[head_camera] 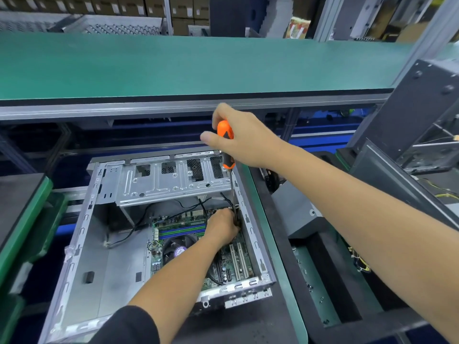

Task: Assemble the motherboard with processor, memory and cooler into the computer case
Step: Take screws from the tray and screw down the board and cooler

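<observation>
Both hands serve one screw: the right hand (244, 140) grips the screwdriver (227, 150) upright, while left hand (223, 225) fingers pinch its tip steady over the motherboard (178, 234), seated inside the computer case (99, 244).

green conveyor belt (198, 63) — behind | cardboard boxes (154, 6) — far shelves

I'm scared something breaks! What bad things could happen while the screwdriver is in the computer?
The screwdriver tip sits right beside the left hand, so a slip could poke a finger. It could also scratch the motherboard near the case wall. Black cables run close to the tip and might get pinched or snagged.
</observation>
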Motion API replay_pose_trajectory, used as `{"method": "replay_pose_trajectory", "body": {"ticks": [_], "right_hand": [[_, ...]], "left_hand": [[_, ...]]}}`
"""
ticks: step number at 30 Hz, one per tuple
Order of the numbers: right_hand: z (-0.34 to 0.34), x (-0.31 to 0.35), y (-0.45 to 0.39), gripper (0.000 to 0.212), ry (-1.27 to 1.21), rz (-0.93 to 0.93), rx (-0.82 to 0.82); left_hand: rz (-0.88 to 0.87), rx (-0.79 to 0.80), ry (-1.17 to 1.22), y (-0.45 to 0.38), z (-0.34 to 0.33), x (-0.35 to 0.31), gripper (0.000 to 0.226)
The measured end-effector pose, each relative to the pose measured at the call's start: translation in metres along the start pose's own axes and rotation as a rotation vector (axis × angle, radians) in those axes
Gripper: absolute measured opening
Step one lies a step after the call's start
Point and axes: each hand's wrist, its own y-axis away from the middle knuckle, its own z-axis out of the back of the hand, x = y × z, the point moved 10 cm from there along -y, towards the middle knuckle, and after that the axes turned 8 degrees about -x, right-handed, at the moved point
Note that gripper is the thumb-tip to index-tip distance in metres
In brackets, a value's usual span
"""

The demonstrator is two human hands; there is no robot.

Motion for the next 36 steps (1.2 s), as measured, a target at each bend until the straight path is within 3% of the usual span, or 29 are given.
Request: {"method": "replay_pose_trajectory", "body": {"ticks": [4,7,10,13,18,36], "right_hand": [[-0.004,0.02,-0.003,0.016,0.193,0.16,0.177],[-0.009,0.02,-0.007,0.01,0.283,0.122,0.344],[-0.014,0.023,-0.009,0.02,0.359,0.092,0.452],[-0.015,0.028,-0.013,0.012,0.472,0.137,0.429],[-0.008,0.03,-0.015,0.036,0.615,0.134,0.292],[0.004,0.032,-0.004,0.041,0.602,0.183,0.262]], "left_hand": [[0.005,0.015,0.012,-0.001,-0.003,0.001,0.013],[-0.003,0.027,-0.006,-0.002,-0.004,0.001,0.017],[-0.002,0.035,-0.01,-0.002,-0.006,0.003,0.019],[-0.016,0.031,-0.021,-0.002,-0.007,0.002,0.016],[-0.029,0.032,0.01,0.0,-0.008,0.002,0.01],[-0.002,-0.054,-0.075,0.002,-0.003,0.003,0.025]]}}
